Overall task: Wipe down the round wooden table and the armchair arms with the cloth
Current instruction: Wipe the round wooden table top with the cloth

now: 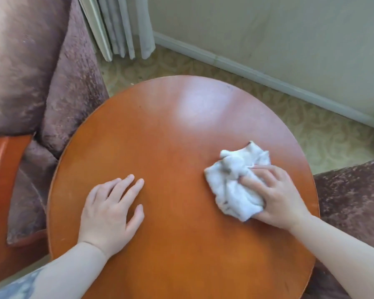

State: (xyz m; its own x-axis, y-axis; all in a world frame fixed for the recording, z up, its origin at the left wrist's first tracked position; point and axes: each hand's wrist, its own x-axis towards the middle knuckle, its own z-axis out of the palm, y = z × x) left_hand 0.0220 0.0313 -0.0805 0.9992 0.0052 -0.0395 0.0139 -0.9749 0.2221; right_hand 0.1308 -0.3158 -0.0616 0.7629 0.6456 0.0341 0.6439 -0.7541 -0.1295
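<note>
Wiping looks mid-worktop (171, 126): right hand (276, 197) clutches the cloth (235, 184); left hand (110, 210) rests flat; armchair arm (2, 180) seemingly still due.

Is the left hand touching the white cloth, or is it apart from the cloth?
Apart. The head view shows the left hand flat on the round wooden table, with bare wood between it and the cloth, which the right hand holds.

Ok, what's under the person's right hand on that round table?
A crumpled white cloth lies under the right hand, whose fingers press it onto the round wooden table. The tabletop beneath the cloth and the palm is covered, so its state there cannot be seen.
</note>
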